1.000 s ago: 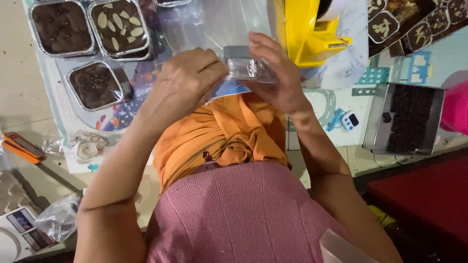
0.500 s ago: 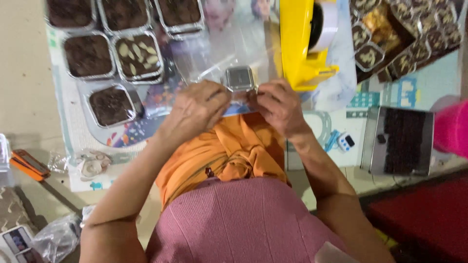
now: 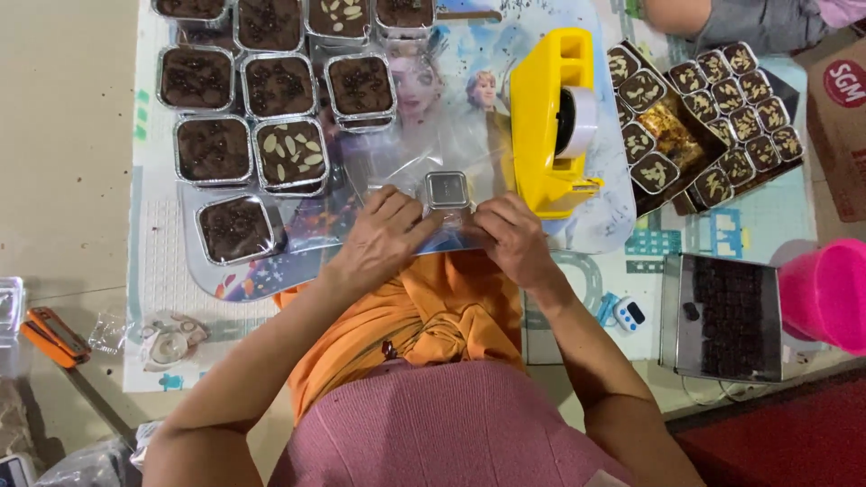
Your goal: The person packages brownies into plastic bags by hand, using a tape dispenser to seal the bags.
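Pinching a small foil cup wrapped in a clear plastic bag, the left hand and right hand clamp its two sides at the mat's near edge, just beside the yellow tape dispenser.

1. The small foil cup sits in the middle of the mat, near its front edge, between the left hand and the right hand.
2. The filled foil trays stand in rows at the back left corner of the mat.
3. The tape dispenser stands just right of the cup, toward the back.
4. The box of small cakes lies right of the dispenser.
5. The metal tray lies near the front right, with the bucket on its right.
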